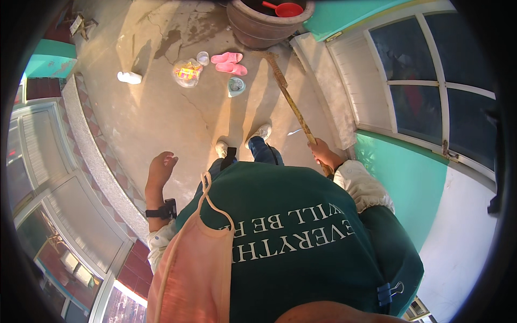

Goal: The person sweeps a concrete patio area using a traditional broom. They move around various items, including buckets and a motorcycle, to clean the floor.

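Note:
My right hand point(322, 152) is closed round the wooden handle of a straw broom point(297, 111). The broom slants away from me, and its worn brush end lies on the concrete floor near a large brown clay pot. My left hand point(161, 163) hangs at my left side with nothing in it, its fingers curled loosely and apart. On the floor ahead are pink slippers point(230, 63), a small pale green container point(236, 87), a clear plastic bag with colourful packets point(188, 73), a small clear cup point(202, 58) and a white bottle point(129, 77) on its side.
The clay pot point(266, 24) stands at the far wall with a red dipper point(287, 9) in it. A raised concrete ledge point(327, 89) runs along the right under a windowed door. A tiled step with a stone edge point(97, 149) borders the left. A small wooden stool point(82, 26) is at the far left.

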A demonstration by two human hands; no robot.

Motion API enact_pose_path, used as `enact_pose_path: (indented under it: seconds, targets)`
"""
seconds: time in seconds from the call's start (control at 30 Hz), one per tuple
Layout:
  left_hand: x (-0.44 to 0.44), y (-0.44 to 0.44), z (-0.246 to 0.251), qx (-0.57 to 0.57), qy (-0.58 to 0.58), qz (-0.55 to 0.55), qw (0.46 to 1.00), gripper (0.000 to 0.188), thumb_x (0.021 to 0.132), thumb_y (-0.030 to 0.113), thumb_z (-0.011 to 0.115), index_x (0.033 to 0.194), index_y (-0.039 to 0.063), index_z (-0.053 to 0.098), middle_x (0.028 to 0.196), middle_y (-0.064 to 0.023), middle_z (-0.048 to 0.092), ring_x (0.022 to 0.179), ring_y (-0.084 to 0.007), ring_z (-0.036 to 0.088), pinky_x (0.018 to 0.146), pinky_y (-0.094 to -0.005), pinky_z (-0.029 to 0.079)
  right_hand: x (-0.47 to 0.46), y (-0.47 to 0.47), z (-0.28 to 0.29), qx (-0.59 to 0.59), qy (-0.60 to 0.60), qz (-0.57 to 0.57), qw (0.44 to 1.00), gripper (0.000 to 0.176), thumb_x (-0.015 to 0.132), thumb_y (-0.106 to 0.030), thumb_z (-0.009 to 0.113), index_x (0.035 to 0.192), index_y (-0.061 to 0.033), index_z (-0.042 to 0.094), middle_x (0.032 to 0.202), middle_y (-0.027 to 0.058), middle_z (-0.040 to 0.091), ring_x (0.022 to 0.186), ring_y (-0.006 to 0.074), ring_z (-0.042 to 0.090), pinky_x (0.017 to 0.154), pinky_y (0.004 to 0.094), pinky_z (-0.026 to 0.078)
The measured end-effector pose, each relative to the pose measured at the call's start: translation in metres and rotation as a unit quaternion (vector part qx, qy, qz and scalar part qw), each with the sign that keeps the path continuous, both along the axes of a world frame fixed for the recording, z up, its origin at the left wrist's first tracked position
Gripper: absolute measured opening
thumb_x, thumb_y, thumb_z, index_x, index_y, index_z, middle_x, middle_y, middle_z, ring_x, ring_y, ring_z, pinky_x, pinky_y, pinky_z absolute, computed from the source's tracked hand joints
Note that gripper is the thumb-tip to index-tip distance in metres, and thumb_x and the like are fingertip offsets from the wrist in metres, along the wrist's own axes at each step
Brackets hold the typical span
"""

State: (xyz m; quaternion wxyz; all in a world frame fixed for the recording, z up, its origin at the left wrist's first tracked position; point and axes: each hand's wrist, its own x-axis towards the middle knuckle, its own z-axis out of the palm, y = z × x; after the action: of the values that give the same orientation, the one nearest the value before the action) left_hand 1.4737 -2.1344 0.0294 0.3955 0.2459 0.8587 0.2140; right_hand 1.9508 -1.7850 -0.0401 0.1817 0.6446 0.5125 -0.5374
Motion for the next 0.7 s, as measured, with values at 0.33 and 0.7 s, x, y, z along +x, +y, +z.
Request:
enact_pose_path:
  seconds: [0.33, 0.7]
  targets:
    - [0.014, 0.013, -0.01, -0.003, -0.033, -0.034, 0.999, 0.035, 0.087, 0.025, 0.072, 0.109, -0.002, 0.068, 0.098, -0.0179, 0.072, 0.093, -0.0279, 0.069, 0.084, -0.036, 0.053, 0.077, -0.005, -0.116, 0.19, -0.05, 0.71, 0.676, 0.025, 0.082, -0.018, 0.067, 0.094, 0.0038, 0.071, 0.089, 0.0239, 0.065, 0.077, 0.0342, 0.068, 0.066, 0.0411, 0.056]
    - [0.004, -0.032, -0.032, -0.073, 0.019, -0.023, 0.997, 0.032, 0.087, 0.028, 0.071, 0.103, 0.001, 0.069, 0.094, -0.0164, 0.071, 0.092, -0.0284, 0.068, 0.082, -0.0377, 0.052, 0.164, -0.06, 0.0, 0.026, -0.077, 0.181, 0.98, 0.025, 0.095, -0.027, 0.057, 0.097, -0.0032, 0.061, 0.07, 0.0126, 0.056, 0.05, 0.0245, 0.055, 0.045, 0.0398, 0.046]
